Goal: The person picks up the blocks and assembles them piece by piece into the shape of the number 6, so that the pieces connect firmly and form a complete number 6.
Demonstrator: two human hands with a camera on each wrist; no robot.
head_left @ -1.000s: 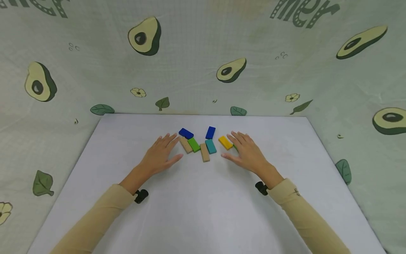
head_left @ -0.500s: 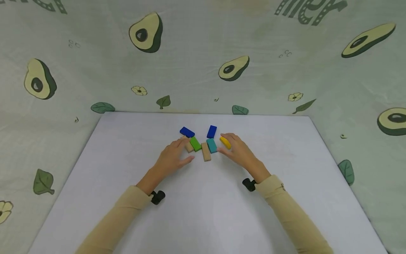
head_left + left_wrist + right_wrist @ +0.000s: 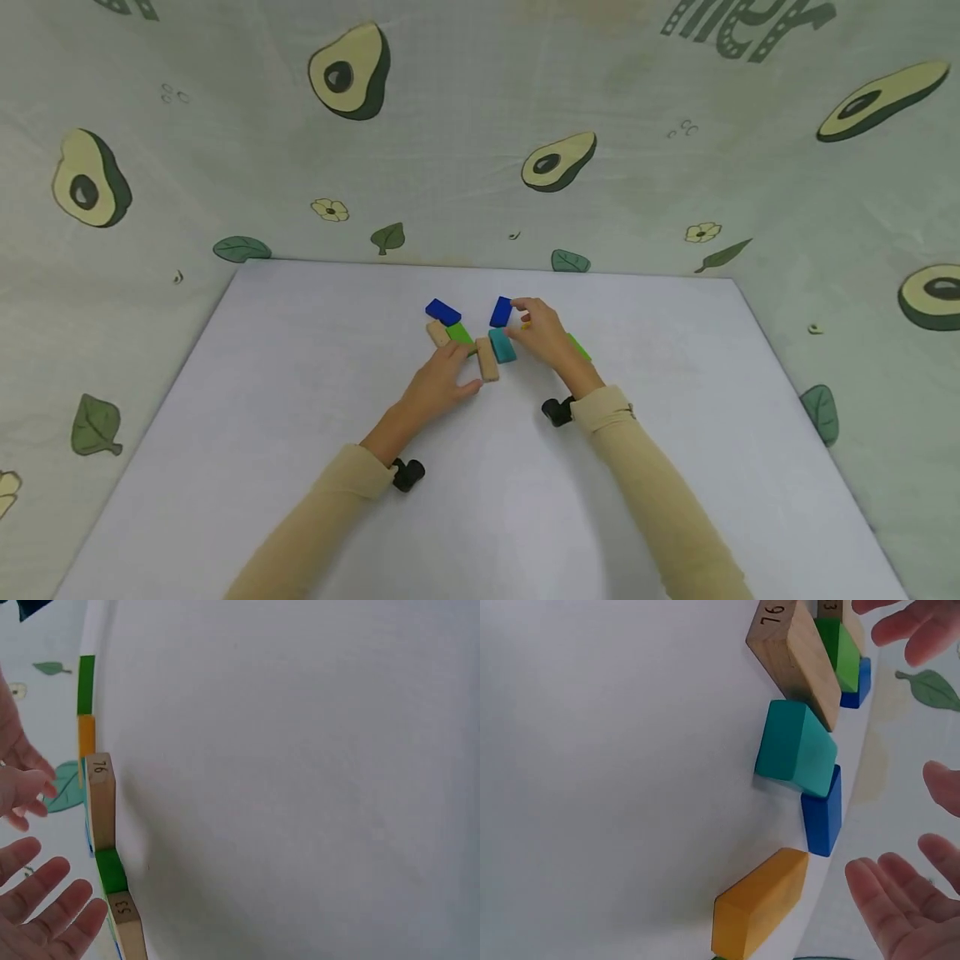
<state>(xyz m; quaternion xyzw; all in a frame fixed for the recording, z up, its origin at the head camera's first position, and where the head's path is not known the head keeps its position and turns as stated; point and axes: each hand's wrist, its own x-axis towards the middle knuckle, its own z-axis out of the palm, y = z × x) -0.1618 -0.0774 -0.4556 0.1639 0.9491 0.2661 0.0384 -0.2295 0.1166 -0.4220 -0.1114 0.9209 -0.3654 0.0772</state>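
My left hand (image 3: 435,385) hovers over the near end of a green block (image 3: 459,333), fingers extended and thumb out beside a plain wooden block (image 3: 487,360) marked 76. A second wooden block (image 3: 437,333), marked 53, is partly covered by that hand. My right hand (image 3: 546,337) is above the right side of the group, its fingertips by a dark blue block (image 3: 502,312); nothing is between its fingers in the right wrist view. Under it lies a yellow block (image 3: 757,904), mostly hidden in the head view. A teal block (image 3: 502,345) touches the 76 block.
Another dark blue block (image 3: 443,312) lies at the back left of the group. Beyond the right wrist, a second green block (image 3: 579,347) shows. All rest on a white table (image 3: 300,375), with an avocado-print cloth (image 3: 450,133) hanging behind its far edge.
Both hands have moved inward over the blocks. The left slid right and nearer, from the left wooden block toward the 76 block; the right moved left over the yellow block, uncovering the right green block.
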